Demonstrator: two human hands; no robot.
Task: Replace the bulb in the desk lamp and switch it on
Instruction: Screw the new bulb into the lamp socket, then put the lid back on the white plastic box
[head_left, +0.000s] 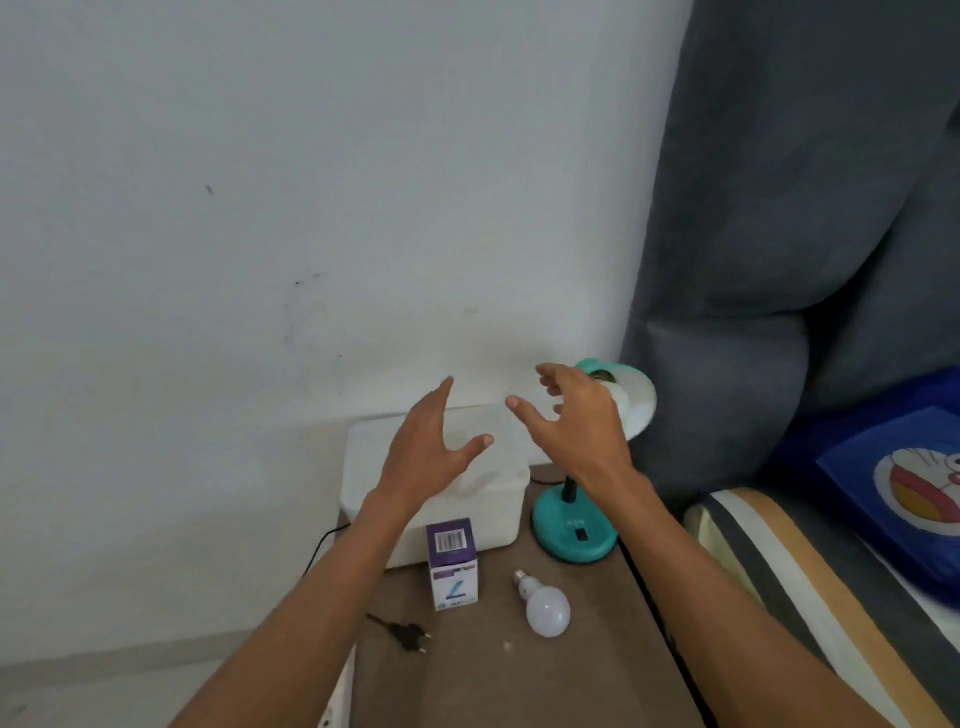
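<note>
**Inspector:** State your grip, both hands.

**Me:** My left hand (434, 451) is raised over the white lidded box (467, 499), fingers straight, thumb spread, holding nothing. My right hand (574, 422) is up beside the lamp shade (636, 402), fingers loosely spread and slightly bent, also holding nothing. I cannot tell whether it touches the shade.

**Inspector:** Where are the task items?

**Me:** The teal desk lamp (574, 530) stands on the counter (519, 675), its base just right of the box, with a black switch (582, 533) on the base. A loose white bulb (543, 605) lies on its side on the counter, in front of the base. A small bulb carton (452, 564) stands upright just left of it, in front of the box. A black plug (410, 635) lies near the counter's left edge.

**Inspector:** Anything obscured?

**Me:** My right hand covers part of the shade; a pale shape shows inside, hard to make out. The carton's print is unreadable.

**Inspector:** Surroundings?

**Me:** Brown counter against a pale marked wall (311, 208). A grey curtain (779, 208) hangs on the right, above a bed with a striped sheet (779, 561) and a blue cartoon cushion (893, 483).
</note>
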